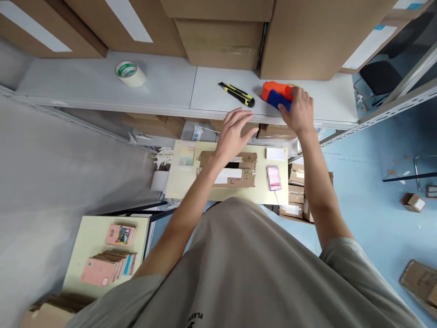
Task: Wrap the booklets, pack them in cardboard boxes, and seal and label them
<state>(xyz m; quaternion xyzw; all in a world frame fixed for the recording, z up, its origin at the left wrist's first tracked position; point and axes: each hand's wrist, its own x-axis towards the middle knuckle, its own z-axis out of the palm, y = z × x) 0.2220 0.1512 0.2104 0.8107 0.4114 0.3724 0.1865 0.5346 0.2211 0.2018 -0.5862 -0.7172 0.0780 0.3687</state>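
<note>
My right hand is closed around the right end of an orange-and-blue plastic hand tool on the grey shelf. The fingers partly cover the tool, so its exact kind is unclear. My left hand hangs in front of the shelf edge, fingers spread and holding nothing. Just beyond its fingertips lies a yellow-and-black utility knife, apart from the hand. A roll of tape with a green-printed core rests farther left on the shelf. Below my left hand, an opened cardboard box lies on the pale table.
Large cardboard boxes line the back of the shelf. A phone and a white box are on the table's right side. Pink booklets sit on another table at lower left. Cartons stand beside the table at right.
</note>
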